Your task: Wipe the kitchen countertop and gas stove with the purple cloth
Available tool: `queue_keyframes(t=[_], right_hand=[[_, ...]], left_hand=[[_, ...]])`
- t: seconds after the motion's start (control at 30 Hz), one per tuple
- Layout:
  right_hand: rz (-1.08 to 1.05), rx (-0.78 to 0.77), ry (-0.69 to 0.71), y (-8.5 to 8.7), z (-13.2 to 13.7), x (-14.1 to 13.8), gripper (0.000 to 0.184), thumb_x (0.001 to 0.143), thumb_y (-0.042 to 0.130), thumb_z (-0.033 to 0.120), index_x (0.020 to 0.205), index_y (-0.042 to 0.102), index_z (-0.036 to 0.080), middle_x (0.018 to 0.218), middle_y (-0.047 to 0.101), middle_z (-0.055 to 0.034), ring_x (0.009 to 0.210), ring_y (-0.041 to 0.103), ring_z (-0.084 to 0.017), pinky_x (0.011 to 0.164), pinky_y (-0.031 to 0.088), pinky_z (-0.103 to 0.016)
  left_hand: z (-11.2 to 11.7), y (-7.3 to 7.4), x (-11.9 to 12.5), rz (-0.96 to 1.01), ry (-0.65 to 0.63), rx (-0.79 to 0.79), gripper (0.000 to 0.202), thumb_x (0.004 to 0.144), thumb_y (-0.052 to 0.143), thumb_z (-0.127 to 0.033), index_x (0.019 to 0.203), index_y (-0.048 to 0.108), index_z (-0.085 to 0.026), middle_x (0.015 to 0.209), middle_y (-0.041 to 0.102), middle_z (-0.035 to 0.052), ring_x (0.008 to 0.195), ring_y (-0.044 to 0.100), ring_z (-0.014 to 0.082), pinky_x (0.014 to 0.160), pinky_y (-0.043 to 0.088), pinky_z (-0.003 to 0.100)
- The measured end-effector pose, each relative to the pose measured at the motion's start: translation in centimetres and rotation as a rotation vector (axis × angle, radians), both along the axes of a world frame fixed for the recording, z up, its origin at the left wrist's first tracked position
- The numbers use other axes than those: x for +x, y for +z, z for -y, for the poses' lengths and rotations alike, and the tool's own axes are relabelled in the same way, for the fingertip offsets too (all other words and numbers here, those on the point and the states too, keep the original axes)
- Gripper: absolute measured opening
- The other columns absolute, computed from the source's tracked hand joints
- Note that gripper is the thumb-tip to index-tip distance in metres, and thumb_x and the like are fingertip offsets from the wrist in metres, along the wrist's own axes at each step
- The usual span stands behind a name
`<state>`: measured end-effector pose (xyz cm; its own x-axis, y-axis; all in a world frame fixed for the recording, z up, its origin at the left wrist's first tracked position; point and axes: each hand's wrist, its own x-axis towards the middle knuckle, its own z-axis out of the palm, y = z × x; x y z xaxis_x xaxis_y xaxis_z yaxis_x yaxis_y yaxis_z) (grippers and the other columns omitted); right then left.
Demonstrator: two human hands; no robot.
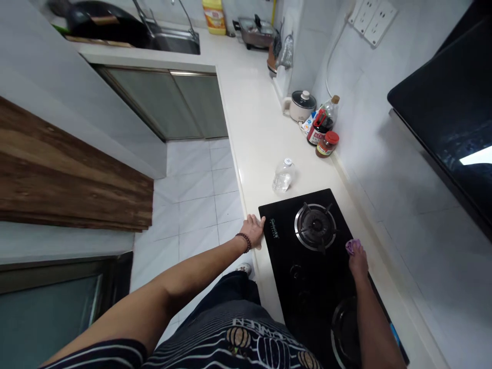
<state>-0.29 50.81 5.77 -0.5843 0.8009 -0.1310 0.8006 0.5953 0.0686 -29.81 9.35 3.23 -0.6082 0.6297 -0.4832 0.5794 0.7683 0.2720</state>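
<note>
My right hand [359, 262] is closed on a purple cloth [352, 246] at the wall-side edge of the black gas stove [280, 266]. My left hand [253, 231] rests on the front edge of the white counter, beside the stove's near corner, fingers stretched out and holding nothing. Between my hands sits the far burner [315, 226] with its pan supports. A second burner [346, 328] is partly covered by my right forearm. Just past the stove stands a clear plastic bottle [283, 177] with a white cap, holding clear liquid.
Along the wall stand a red-lidded jar [327, 145], a dark sauce bottle [315, 132] and a small electric pot [302, 106]. Farther back are an electric pan [255, 33], an oil jug [214, 18] and the sink [175, 41]. A black range hood [446, 102] overhangs the right side.
</note>
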Motion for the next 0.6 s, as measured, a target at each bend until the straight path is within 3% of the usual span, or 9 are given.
queue_keyframes(t=[0.1,0.2,0.33,0.47,0.53,0.6], right_hand=[[-0.012,-0.045,0.091,-0.9,-1.2,-4.1,0.072,0.093,0.040,0.016,0.162,0.062,0.013,0.169,0.060,-0.0181,0.151,0.057,-0.030,0.129,0.040,-0.040],[-0.028,-0.067,0.124,-1.3,-2.1,-7.0,0.077,0.092,0.038,0.012,0.168,0.056,0.013,0.171,0.057,-0.0177,0.150,0.057,-0.031,0.130,0.039,-0.041],[-0.046,-0.078,0.118,-1.5,-2.2,-7.6,0.079,0.092,0.039,0.013,0.169,0.055,0.015,0.173,0.057,-0.0167,0.149,0.058,-0.032,0.126,0.044,-0.041],[-0.058,-0.073,0.033,-0.2,-2.7,-1.8,0.079,0.087,0.039,0.017,0.161,0.065,0.016,0.167,0.065,-0.0145,0.142,0.067,-0.030,0.117,0.053,-0.040],[-0.033,-0.038,-0.084,1.1,-3.2,2.8,0.074,0.082,0.043,0.022,0.149,0.076,0.016,0.144,0.079,-0.0210,0.118,0.080,-0.036,0.098,0.063,-0.048],[-0.023,0.039,-0.236,2.5,-3.8,7.1,0.060,0.075,0.049,0.030,0.121,0.088,0.029,0.108,0.086,-0.0181,0.088,0.083,-0.038,0.075,0.065,-0.054]], left_hand=[[0.0,-0.3,0.0,0.006,-0.002,-0.012,0.151,0.061,0.107,-0.052,0.181,0.026,-0.009,0.178,0.035,0.0429,0.167,0.027,0.0658,0.128,0.036,0.069],[0.0,-0.4,-0.1,-0.011,-0.028,-0.044,0.151,0.060,0.109,-0.047,0.182,0.027,-0.009,0.178,0.034,0.0435,0.166,0.029,0.0651,0.127,0.038,0.068],[-0.1,-0.5,-0.1,-0.015,-0.030,-0.050,0.149,0.061,0.110,-0.042,0.180,0.029,-0.005,0.177,0.033,0.0462,0.166,0.030,0.0662,0.127,0.038,0.068],[-0.1,-0.8,-0.1,-0.019,-0.030,-0.042,0.150,0.061,0.110,-0.041,0.181,0.028,-0.007,0.177,0.034,0.0450,0.166,0.030,0.0654,0.128,0.036,0.070],[-0.1,-1.0,-0.1,-0.014,-0.024,-0.028,0.151,0.059,0.110,-0.042,0.181,0.028,-0.007,0.177,0.034,0.0453,0.166,0.030,0.0661,0.128,0.036,0.071],[-0.1,-1.1,0.0,-0.011,-0.019,-0.019,0.152,0.058,0.111,-0.042,0.181,0.028,-0.007,0.177,0.033,0.0459,0.166,0.030,0.0669,0.127,0.036,0.071]])
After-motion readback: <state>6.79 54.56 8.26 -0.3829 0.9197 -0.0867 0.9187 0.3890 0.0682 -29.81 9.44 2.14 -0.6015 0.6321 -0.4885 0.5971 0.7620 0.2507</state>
